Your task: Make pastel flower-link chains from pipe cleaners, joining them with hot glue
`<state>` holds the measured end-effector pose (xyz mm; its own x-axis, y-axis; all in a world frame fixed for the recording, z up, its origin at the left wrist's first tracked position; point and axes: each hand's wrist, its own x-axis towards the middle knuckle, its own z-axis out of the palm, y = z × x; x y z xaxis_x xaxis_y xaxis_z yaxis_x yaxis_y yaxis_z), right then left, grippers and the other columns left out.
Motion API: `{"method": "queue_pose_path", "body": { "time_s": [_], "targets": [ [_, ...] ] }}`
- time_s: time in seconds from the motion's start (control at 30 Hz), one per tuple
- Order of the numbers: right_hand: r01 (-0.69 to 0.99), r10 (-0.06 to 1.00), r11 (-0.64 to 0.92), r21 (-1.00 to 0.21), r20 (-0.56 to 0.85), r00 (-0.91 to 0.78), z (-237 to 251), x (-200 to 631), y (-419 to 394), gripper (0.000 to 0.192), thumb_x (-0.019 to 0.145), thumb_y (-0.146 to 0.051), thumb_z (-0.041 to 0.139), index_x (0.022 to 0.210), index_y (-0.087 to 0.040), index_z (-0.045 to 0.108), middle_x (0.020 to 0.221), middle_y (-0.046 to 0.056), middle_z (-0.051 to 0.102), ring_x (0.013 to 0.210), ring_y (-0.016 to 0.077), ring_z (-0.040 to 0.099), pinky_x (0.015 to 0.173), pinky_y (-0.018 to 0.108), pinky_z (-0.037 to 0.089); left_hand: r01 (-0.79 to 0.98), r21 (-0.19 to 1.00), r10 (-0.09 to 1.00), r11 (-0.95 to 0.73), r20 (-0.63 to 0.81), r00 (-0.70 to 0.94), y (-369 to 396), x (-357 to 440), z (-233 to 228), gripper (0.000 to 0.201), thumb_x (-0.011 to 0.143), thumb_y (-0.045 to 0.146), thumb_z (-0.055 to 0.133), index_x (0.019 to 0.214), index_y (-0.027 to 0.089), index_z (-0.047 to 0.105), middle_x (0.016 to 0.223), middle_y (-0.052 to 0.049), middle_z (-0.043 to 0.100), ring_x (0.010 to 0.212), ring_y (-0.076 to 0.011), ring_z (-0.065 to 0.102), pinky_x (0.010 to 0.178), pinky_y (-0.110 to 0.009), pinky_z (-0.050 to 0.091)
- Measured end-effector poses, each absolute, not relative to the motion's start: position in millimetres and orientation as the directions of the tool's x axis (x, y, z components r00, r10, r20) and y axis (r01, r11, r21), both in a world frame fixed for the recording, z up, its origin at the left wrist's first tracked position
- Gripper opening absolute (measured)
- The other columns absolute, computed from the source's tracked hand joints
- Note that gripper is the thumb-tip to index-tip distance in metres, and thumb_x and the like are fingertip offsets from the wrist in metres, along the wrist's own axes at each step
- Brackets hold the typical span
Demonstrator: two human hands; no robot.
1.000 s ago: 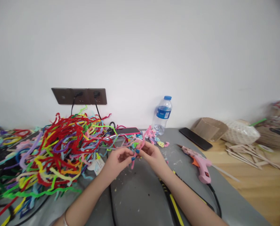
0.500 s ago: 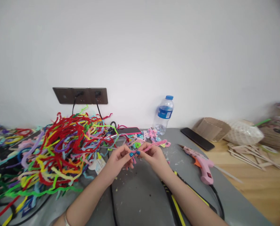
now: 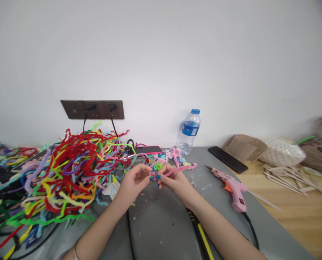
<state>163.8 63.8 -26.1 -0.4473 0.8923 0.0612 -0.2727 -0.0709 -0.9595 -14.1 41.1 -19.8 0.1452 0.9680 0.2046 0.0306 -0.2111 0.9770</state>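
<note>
Both hands meet over the grey table mat (image 3: 155, 224). My left hand (image 3: 136, 182) pinches one end of a pink pipe cleaner (image 3: 181, 168) between thumb and fingers. Close beside it, my right hand (image 3: 174, 180) grips the same pipe cleaner, whose loose tail sticks out to the right above the knuckles. A small bent pink part shows between the blue-nailed thumbs; its exact shape is too small to make out. Just behind the fingertips lies a green pipe-cleaner piece (image 3: 158, 166). Several pastel twisted pieces (image 3: 175, 154) rest farther back.
A big tangle of coloured pipe cleaners (image 3: 76, 169) covers the left side. A water bottle (image 3: 189, 131) stands by the wall. On the right are a black phone (image 3: 228, 159), a pink glue gun (image 3: 235, 189) with its cord, and wooden sticks (image 3: 287, 178). A yellow-black cutter (image 3: 200, 231) lies under my right forearm.
My right wrist has turned slightly, and the pipe cleaner's tail now points straighter to the right. The pink end that hung below my left fingers is now drawn up between the thumbs.
</note>
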Motion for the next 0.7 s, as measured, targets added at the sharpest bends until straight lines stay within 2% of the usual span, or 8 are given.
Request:
{"method": "queue_pose_path", "body": {
  "time_s": [0.13,0.23,0.4,0.7],
  "targets": [
    [-0.278,0.881,-0.165,-0.946,-0.015,-0.473,-25.7,166.7,65.6,0.038,0.064,-0.045,0.088,0.070,-0.017,0.063,0.062,-0.004,0.060,0.053,0.0081,0.057,0.055,0.022,0.046,0.250,0.867,0.901,-0.431,0.398,0.172,41.8,-20.5,-21.2,0.008,0.079,0.014,0.064,0.079,0.018,0.071,0.077,-0.003,0.068,0.070,-0.0137,0.063,0.062,-0.021,0.048],
    [-0.256,0.879,-0.183,-0.949,-0.041,-0.475,-27.5,167.7,65.8,0.038,0.062,-0.044,0.089,0.071,-0.016,0.064,0.060,-0.004,0.061,0.053,0.0092,0.058,0.054,0.022,0.046,0.313,0.795,0.854,-0.520,0.474,0.215,40.4,-22.6,-17.8,0.009,0.080,0.012,0.065,0.080,0.017,0.072,0.077,-0.003,0.070,0.066,-0.0125,0.062,0.059,-0.020,0.047],
    [-0.237,0.881,-0.173,-0.956,-0.043,-0.471,-27.1,168.3,66.1,0.039,0.061,-0.045,0.089,0.071,-0.016,0.066,0.060,-0.003,0.063,0.052,0.0090,0.059,0.054,0.022,0.046,0.299,0.743,0.801,-0.598,0.542,0.255,39.6,-22.4,-13.5,0.009,0.078,0.011,0.071,0.085,0.017,0.073,0.080,-0.004,0.073,0.064,-0.0117,0.064,0.055,-0.018,0.047],
    [-0.237,0.872,-0.182,-0.954,-0.045,-0.488,-24.1,167.3,65.7,0.037,0.060,-0.044,0.089,0.070,-0.015,0.070,0.059,-0.002,0.065,0.050,0.0087,0.060,0.053,0.022,0.047,0.239,0.713,0.752,-0.659,0.627,0.206,42.8,-23.3,-19.5,0.004,0.078,0.015,0.075,0.077,0.018,0.078,0.069,-0.005,0.074,0.062,-0.0148,0.067,0.055,-0.021,0.051]
  ]
}}
